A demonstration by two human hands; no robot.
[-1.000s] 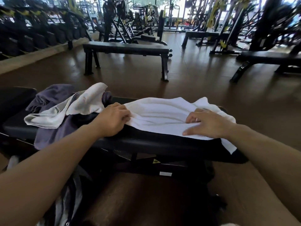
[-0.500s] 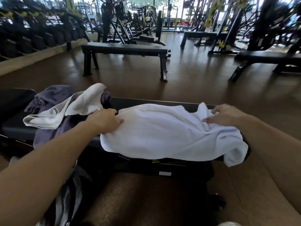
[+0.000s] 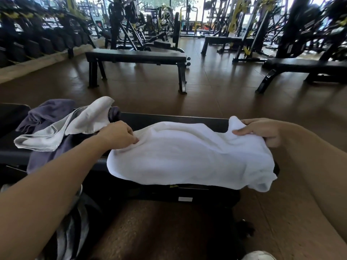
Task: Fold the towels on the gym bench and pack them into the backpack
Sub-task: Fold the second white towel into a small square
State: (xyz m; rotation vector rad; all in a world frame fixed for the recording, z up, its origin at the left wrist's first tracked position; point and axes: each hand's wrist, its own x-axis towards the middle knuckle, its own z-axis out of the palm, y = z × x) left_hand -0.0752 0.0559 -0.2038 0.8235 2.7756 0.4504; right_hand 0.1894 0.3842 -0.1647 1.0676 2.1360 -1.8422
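A white towel (image 3: 189, 156) lies across the black gym bench (image 3: 169, 119) and hangs over its near edge. My left hand (image 3: 117, 135) pinches the towel's left end. My right hand (image 3: 261, 131) grips its far right corner, raised a little above the bench. To the left on the bench lie a light grey towel (image 3: 62, 128) and a purple towel (image 3: 47, 113) in a loose heap. A grey and black backpack (image 3: 75, 228) sits on the floor under my left forearm, mostly hidden.
Another flat bench (image 3: 135, 57) stands on the brown floor ahead, and one more (image 3: 308, 66) at the right. Weight machines and racks fill the back. A white shoe tip (image 3: 258, 256) shows at the bottom right.
Both hands moved from pressing the towel's near edge to gripping its far ends. The towel has been pulled toward me and now drapes over the bench's front edge.
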